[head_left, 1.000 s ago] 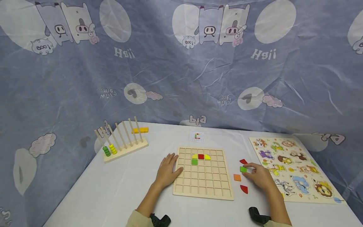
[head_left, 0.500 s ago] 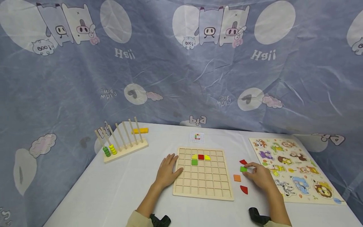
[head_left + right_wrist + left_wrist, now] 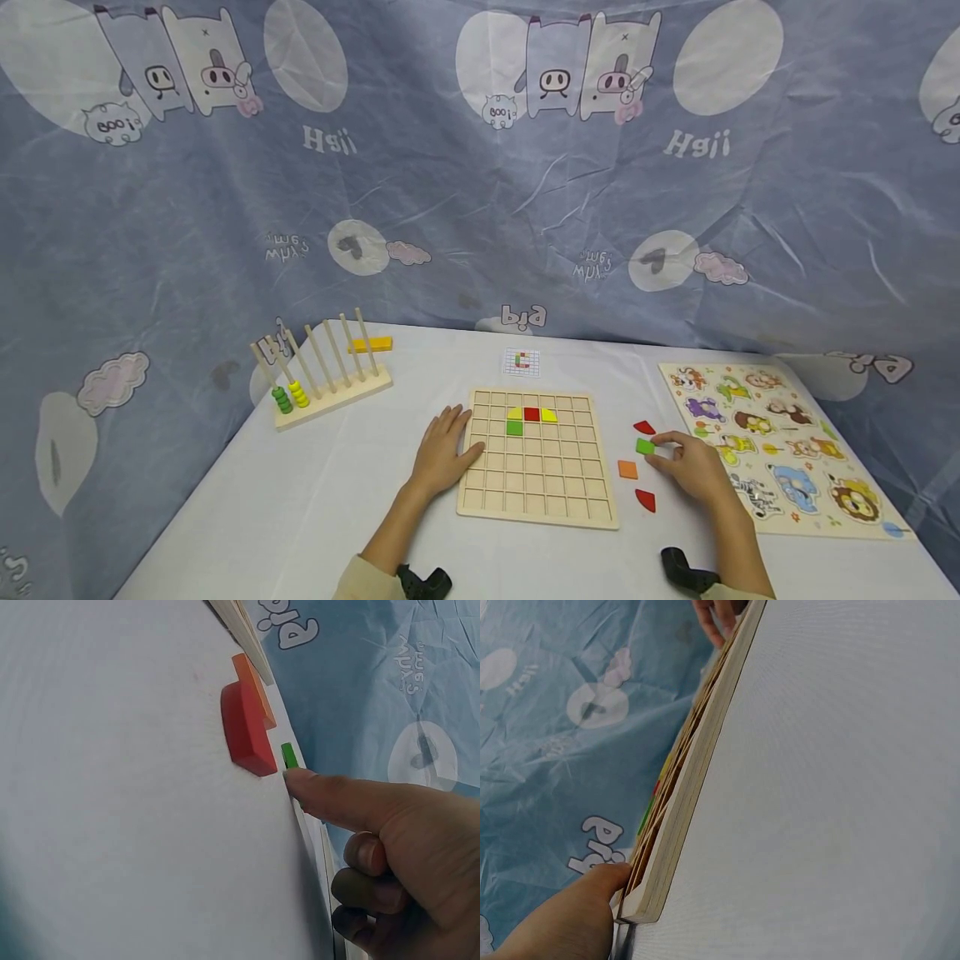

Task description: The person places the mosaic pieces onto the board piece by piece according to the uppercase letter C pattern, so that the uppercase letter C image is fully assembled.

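Observation:
My right hand (image 3: pixel 693 468) pinches a green square tile (image 3: pixel 645 447) between thumb and index finger, right of the wooden grid board (image 3: pixel 540 521). In the right wrist view, the thumb covers part of that green tile (image 3: pixel 289 755), and the other fingers are curled. My left hand (image 3: pixel 442 454) rests at the board's left edge, fingers straight, with the thumb (image 3: pixel 607 879) over the rim. Set in the board's upper rows are a red square (image 3: pixel 532 414), two yellow pieces (image 3: pixel 549 415) and a green square (image 3: pixel 514 427).
Around the right hand lie an orange square (image 3: pixel 627 470), a red quarter-round (image 3: pixel 646 500) and another red piece (image 3: pixel 643 427). An animal puzzle (image 3: pixel 780 450) lies at right. Behind the board is a pattern card (image 3: pixel 521 362). A peg stand with beads (image 3: pixel 337 398) is at left, near a yellow block (image 3: pixel 371 344).
My right hand has shifted very slightly to the right, and the green tile has moved and turned a little with it. The left hand and the board stay in place.

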Demonstrator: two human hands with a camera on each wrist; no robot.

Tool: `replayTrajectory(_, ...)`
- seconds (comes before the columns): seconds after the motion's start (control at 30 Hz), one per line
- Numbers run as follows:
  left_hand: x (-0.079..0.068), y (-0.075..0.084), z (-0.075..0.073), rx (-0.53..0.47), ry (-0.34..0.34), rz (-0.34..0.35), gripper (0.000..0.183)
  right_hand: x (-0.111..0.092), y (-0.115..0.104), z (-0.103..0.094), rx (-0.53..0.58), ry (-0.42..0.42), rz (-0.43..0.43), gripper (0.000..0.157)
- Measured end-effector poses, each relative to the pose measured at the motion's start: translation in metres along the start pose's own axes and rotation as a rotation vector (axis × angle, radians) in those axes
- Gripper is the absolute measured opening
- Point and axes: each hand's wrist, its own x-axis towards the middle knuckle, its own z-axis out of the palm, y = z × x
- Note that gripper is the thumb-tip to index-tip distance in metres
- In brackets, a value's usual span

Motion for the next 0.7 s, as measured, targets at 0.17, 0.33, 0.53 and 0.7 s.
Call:
replayTrajectory(0.17,0.000,0.001,-0.001,0.000,-0.004,-0.003,0.064,0.000,-0.004,-0.001,-0.001,0.015,-0.014,0.036)
replayTrajectory(0.33,-0.001,0.001,-0.002,-0.001,0.000,0.001,0.063,0.002,-0.012,0.001,0.012,0.029,-0.030,0.037)
replayTrajectory(0.53,-0.001,0.000,-0.001,0.005,0.001,-0.004,0.063,0.006,-0.042,0.013,0.050,0.005,-0.067,0.037)
replayTrajectory(0.7,0.001,0.000,0.000,0.003,-0.007,-0.005,0.064,0.005,-0.074,0.031,0.087,-0.016,-0.127,0.036)
